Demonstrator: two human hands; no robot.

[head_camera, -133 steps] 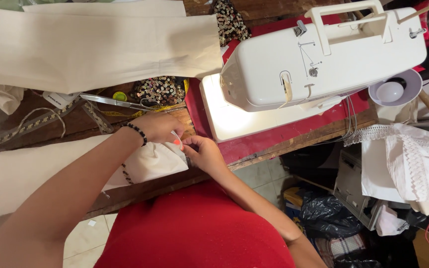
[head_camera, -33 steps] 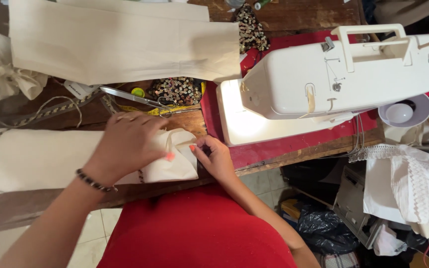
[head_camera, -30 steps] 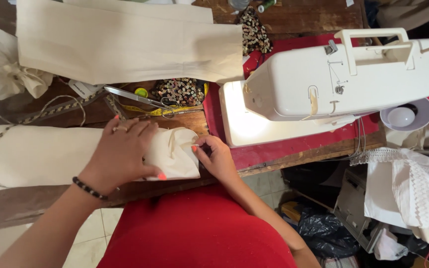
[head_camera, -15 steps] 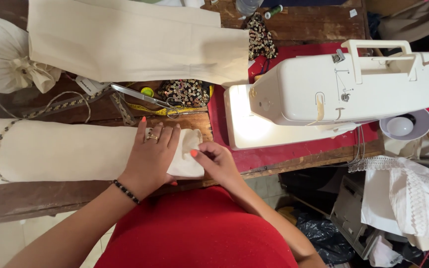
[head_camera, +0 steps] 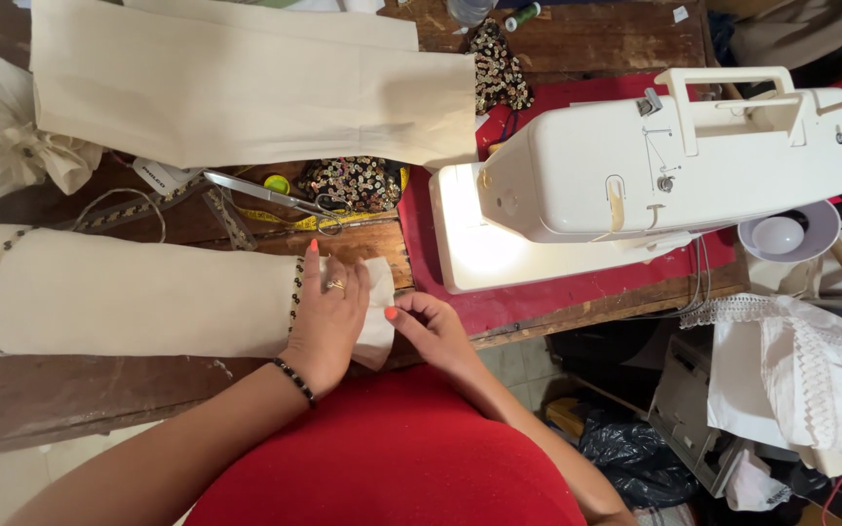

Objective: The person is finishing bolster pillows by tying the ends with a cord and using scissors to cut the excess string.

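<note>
Cream fabric lay in two pieces on the counter [head_camera: 577, 39]: one bead-trimmed sleeve [head_camera: 138, 302] and one flat panel [head_camera: 246, 93]. The left hand [head_camera: 328, 317] pressed open on the sleeve's end, while the right hand [head_camera: 426, 326] pinched its edge. One sewing machine [head_camera: 665, 166] and one pair of scissors [head_camera: 265, 193] sat nearby.

My left hand [head_camera: 328, 317] lies flat, palm down, fingers stretched forward and close together, a ring on one finger and a dark beaded bracelet at the wrist. The forearm runs back to the lower left. My right hand [head_camera: 429, 326] sits just beside it, fingers curled inward, thumb tip pointing toward the left hand, forearm angling back to the lower right.
</note>
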